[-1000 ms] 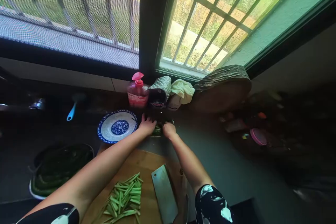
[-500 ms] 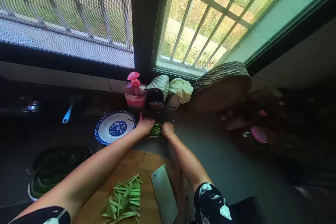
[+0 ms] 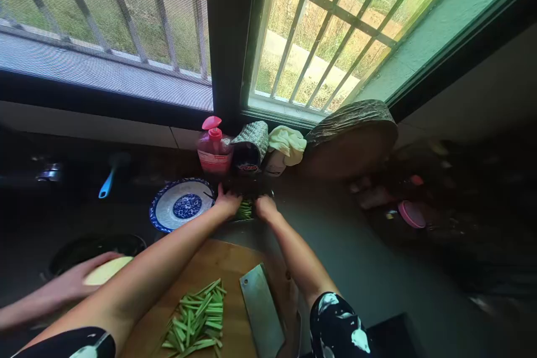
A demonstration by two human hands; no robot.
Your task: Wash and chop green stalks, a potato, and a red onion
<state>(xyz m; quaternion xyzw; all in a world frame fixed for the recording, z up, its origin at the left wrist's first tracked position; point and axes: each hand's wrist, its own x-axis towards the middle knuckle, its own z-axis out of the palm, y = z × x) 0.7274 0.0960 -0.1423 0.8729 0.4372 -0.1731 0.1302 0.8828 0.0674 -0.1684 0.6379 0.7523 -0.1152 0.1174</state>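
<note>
At the back of the counter, cut green vegetable pieces (image 3: 244, 210) lie in a low, dark-looking container (image 3: 243, 220). My left hand (image 3: 227, 204) is closed at its left side, the thumb standing away from the curled fingers. On the opposite side my right hand (image 3: 265, 207) is closed too, its fingertips hidden. A wooden cutting board (image 3: 229, 260) lies nearer me, with a pile of cut green stalks (image 3: 196, 316) on it. To the right of the pile rests a cleaver (image 3: 262, 310), untouched.
Another person's hand (image 3: 78, 278) holds a pale yellow piece (image 3: 108, 270) beside my left forearm, near a dark pan (image 3: 119, 243). A blue-and-white plate (image 3: 163, 210) sits left of my hands. Behind stand a pink pump bottle (image 3: 215, 159) and a round wood block (image 3: 356, 145).
Another person's hand with a pale yellow piece has come in from the left. My hands have barely moved and stay at the container. The board, stalks and cleaver lie as before.
</note>
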